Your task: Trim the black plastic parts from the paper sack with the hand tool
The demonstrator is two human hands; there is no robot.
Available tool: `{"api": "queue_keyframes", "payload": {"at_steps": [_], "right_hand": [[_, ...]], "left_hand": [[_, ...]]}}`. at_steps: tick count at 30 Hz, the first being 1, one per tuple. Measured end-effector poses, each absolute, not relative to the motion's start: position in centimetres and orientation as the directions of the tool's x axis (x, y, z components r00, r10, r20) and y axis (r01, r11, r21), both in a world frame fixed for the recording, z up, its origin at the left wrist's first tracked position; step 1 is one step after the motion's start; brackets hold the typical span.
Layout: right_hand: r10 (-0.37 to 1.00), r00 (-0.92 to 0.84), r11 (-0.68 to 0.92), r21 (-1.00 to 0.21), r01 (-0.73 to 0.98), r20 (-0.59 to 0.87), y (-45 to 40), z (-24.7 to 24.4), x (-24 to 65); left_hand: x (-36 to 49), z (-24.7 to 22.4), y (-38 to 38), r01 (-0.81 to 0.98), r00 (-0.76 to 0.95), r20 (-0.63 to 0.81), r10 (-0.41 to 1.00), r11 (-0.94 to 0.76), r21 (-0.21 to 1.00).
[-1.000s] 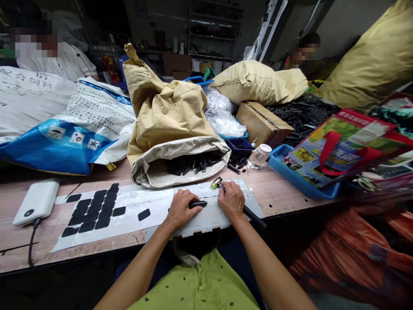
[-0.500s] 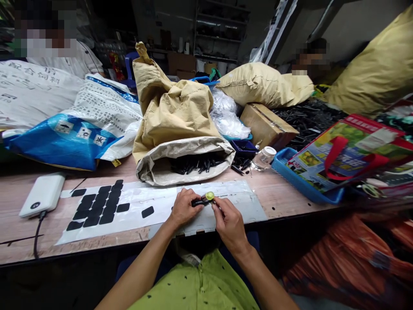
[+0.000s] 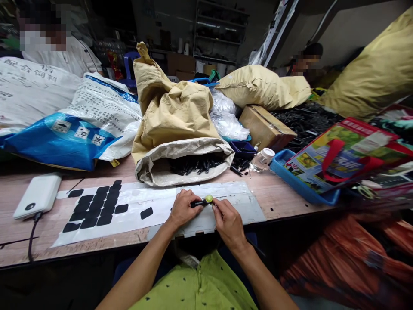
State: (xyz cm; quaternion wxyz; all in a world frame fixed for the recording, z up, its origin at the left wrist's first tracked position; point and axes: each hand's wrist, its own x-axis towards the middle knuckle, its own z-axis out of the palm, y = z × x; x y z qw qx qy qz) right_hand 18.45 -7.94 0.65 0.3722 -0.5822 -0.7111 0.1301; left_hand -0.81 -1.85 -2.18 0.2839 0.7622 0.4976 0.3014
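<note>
My left hand (image 3: pixel 182 209) is closed round a slim black plastic piece (image 3: pixel 199 203), which points to the right. At its far end sits a small round yellow-green piece (image 3: pixel 209 198). With fingertips pinched together, my right hand (image 3: pixel 229 223) is right beside that round piece; what lies between those fingers is too small to make out. Both hands are just above a grey-white board (image 3: pixel 247 206) at the table's near edge. A white sheet (image 3: pixel 130 224) with black rounded patches (image 3: pixel 105 202) lies to the left of my left hand.
Behind my hands a tan sack (image 3: pixel 177 112) lies with its mouth towards me, black plastic parts (image 3: pixel 198 165) inside. A clear jar (image 3: pixel 262 159), a blue tray (image 3: pixel 303 183) and a printed bag (image 3: pixel 342 155) are on the right. A white power bank (image 3: pixel 38 196) lies left. Two people sit opposite.
Both hands keep their grips and stay almost in place, with the round piece still at the black piece's end. The view has shifted slightly.
</note>
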Motion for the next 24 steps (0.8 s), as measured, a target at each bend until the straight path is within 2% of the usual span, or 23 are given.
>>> {"api": "queue_keyframes", "payload": {"at_steps": [4,6,9,14,17,20,24], "right_hand": [[0.915,0.065,0.222,-0.632,0.743,0.398,-6.2,0.3,20.3],[0.905,0.132,0.151,-0.595,0.789,0.405,-4.8,0.1,21.7],[0.917,0.158,0.042,-0.482,0.875,0.366,-2.8,-0.7,23.4],[0.891,0.053,0.058,-0.229,0.972,0.451,-1.5,-2.3,23.6],[0.857,0.014,0.072,-0.148,0.986,0.516,-1.5,-2.8,23.1],[0.856,0.002,0.074,-0.125,0.989,0.517,-1.5,-3.1,23.1],[0.871,-0.001,0.066,-0.115,0.991,0.492,-1.5,-3.1,23.2]], "left_hand": [[-1.1,-2.4,-1.6,0.533,0.345,0.184,0.92,-0.354,0.769],[-1.4,-2.3,-1.5,0.478,0.339,0.194,0.921,-0.346,0.807],[-1.7,-2.0,-1.5,0.359,0.278,0.204,0.939,-0.298,0.885],[-2.5,-1.9,-1.7,0.029,0.081,0.074,0.994,-0.076,0.997],[-2.7,-2.6,-1.4,-0.201,-0.056,-0.016,0.998,0.004,0.98],[-2.7,-3.2,-0.9,-0.428,-0.104,-0.062,0.993,0.012,0.904],[-2.7,-3.1,-0.7,-0.564,-0.092,-0.101,0.991,0.032,0.825]]}}
